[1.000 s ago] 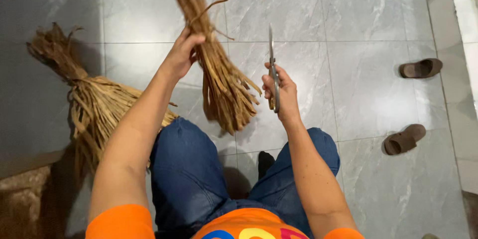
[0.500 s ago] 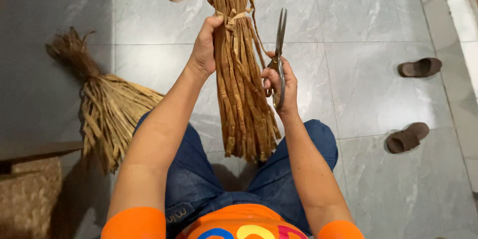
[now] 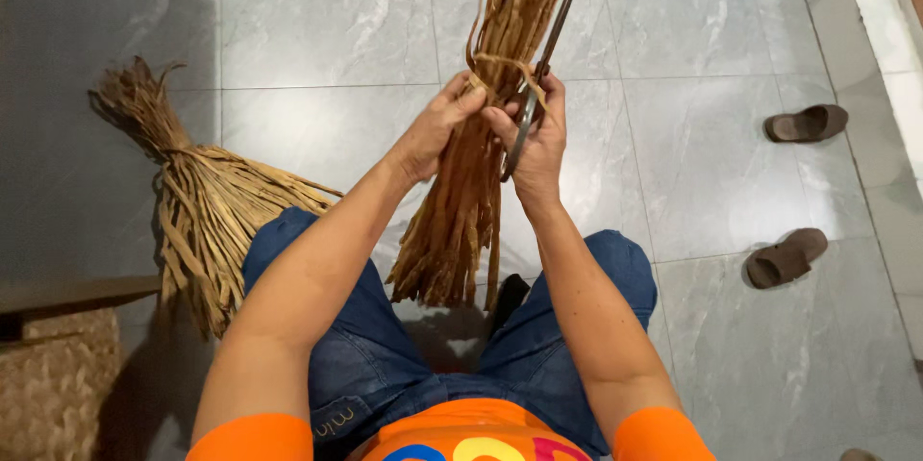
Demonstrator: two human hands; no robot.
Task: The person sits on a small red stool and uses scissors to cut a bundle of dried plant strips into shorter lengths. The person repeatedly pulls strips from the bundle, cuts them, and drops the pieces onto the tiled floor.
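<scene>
Two hands meeting on one bundle of dried brown leaf strips point(image 3: 461, 201), held upright over the lap. Left hand point(image 3: 437, 129) wrapped around the bundle from the left, fingers curled tight just below the thin tie point(image 3: 505, 65) that loops the strips together. Right hand point(image 3: 538, 134) pressed against the right side at the same height, fingers closed through the handles of dark metal scissors point(image 3: 543, 57); blades together, pointing up and far along the bundle, tip level with the upper strips. Thumbs of both hands nearly touching at the tie. Most of the bundle hanging below the grip, flaring out into loose ends between the knees in blue jeans point(image 3: 385, 355); upper part running past the far edge of the view. Second bundle of the same dried strips point(image 3: 207, 211) lying on the grey tiled floor point(image 3: 327, 28) to the left, tied near its far end, fanned toward the near side, just beside the left knee. Pair of brown slippers on the right, well apart from the hands: one far point(image 3: 806, 122), one nearer point(image 3: 786, 257). Woven mat point(image 3: 53, 384) at the near left corner, partly under a dark wooden edge.
</scene>
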